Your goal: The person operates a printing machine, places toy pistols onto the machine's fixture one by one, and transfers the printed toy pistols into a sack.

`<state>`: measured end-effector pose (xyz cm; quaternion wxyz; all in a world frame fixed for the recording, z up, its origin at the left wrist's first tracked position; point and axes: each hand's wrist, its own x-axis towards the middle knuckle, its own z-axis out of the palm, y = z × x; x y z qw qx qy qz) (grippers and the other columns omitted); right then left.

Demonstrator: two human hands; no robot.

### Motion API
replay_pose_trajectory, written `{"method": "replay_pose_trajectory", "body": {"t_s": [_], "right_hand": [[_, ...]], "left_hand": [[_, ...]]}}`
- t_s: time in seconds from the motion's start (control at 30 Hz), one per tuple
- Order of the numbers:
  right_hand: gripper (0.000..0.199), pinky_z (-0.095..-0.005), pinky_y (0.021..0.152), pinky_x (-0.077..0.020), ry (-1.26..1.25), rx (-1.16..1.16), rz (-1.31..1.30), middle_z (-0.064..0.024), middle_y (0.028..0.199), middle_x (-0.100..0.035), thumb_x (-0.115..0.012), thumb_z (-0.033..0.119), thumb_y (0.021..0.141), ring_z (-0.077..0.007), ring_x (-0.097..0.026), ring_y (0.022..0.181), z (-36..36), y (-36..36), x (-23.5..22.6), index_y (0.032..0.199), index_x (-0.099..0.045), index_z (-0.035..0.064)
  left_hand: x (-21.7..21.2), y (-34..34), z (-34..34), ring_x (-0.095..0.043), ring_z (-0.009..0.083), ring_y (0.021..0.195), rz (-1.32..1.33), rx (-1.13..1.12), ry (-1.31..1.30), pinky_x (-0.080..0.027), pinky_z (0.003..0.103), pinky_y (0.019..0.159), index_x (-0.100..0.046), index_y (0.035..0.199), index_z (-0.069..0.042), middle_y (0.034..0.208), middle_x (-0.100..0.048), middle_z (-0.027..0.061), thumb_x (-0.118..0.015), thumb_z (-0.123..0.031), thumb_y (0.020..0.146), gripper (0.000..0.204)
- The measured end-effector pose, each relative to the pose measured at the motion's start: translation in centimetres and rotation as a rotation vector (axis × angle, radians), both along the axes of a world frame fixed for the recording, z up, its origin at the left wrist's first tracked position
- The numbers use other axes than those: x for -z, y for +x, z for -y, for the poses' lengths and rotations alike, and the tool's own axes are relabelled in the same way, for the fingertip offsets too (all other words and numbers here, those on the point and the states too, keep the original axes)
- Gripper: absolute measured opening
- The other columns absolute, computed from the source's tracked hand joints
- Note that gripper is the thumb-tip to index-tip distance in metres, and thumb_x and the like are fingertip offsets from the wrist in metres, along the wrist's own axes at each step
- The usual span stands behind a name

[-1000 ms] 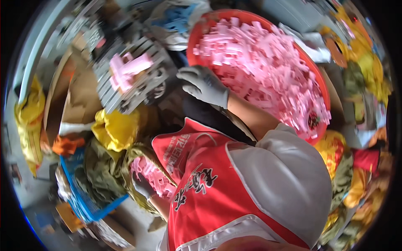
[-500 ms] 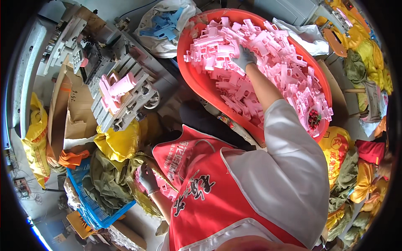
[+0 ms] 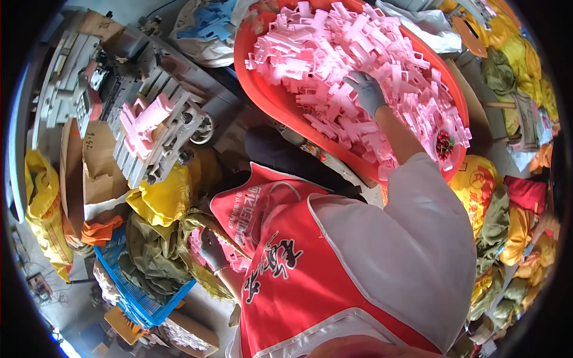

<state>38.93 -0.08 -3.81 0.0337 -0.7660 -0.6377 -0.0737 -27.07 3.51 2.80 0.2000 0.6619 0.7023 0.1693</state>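
Pink pieces in red tub

The person's right hand is on the pile; finger closure cannot be determined. The left hand is at more pink pieces in an olive sack; its finger state is likewise unclear.

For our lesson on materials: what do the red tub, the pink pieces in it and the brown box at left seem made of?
Red tub: probably plastic, smooth, with a soft sheen. Pink pieces: likely moulded plastic, satiny, repeating one shape and even colour; exact kind unclear. Brown box: apparently cardboard, matte, with flat panels and ragged edge.
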Motion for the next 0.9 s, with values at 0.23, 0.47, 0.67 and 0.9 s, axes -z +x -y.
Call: {"method": "replay_pose_trajectory", "body": {"t_s": [0.23, 0.47, 0.67, 0.9], "right_hand": [[0.066, -0.0429, 0.082, -0.0484, -0.154, 0.442, -0.228, -0.0137, 0.116, -0.052, -0.066, 0.025, 0.076, -0.0320, -0.056, 0.099, 0.9, -8.2, 0.3, 0.136, -0.039, 0.0161], [0.075, -0.0423, 0.079, -0.0504, -0.244, 0.481, -0.163, -0.0114, 0.126, -0.048, -0.055, 0.005, 0.075, -0.0303, -0.056, 0.103, -0.6, -7.4, 2.6, 0.143, -0.030, 0.0258], [0.071, -0.0420, 0.091, -0.0455, 0.111, 0.246, -0.511, -0.0154, 0.138, -0.040, -0.062, 0.010, 0.079, -0.0355, -0.049, 0.117, 0.1, -9.4, -2.0, 0.142, -0.029, 0.0147], [0.059, -0.0380, 0.103, -0.0364, 0.283, 0.001, -0.823, -0.0207, 0.138, -0.040, -0.059, 0.010, 0.085, -0.0353, -0.042, 0.126, -0.4, -11.8, -4.8, 0.137, -0.033, 0.0017]], "left_hand": [[-0.9, 2.8, -2.3, -0.065, 0.0276, 0.092, 0.063, 0.076, 0.086, -0.050, 0.034, 0.079, -0.064, 0.109, -0.004, 0.102, -0.067, 0.0150, -0.057, -0.017, 0.087, 0.026], [-6.4, 6.1, -4.4, -0.064, 0.0304, 0.090, 0.138, 0.171, 0.220, -0.049, 0.036, 0.079, -0.064, 0.104, -0.003, 0.097, -0.067, 0.0156, -0.059, -0.016, 0.087, 0.023], [-12.2, 6.5, -7.1, -0.062, 0.0304, 0.096, 0.145, 0.219, 0.472, -0.048, 0.036, 0.085, -0.064, 0.104, -0.001, 0.101, -0.066, 0.0157, -0.058, -0.009, 0.084, 0.022], [-19.9, 11.3, -13.7, -0.060, 0.0322, 0.099, 0.146, 0.360, 0.753, -0.047, 0.037, 0.087, -0.063, 0.105, -0.001, 0.105, -0.064, 0.0157, -0.059, -0.009, 0.083, 0.024]]}}
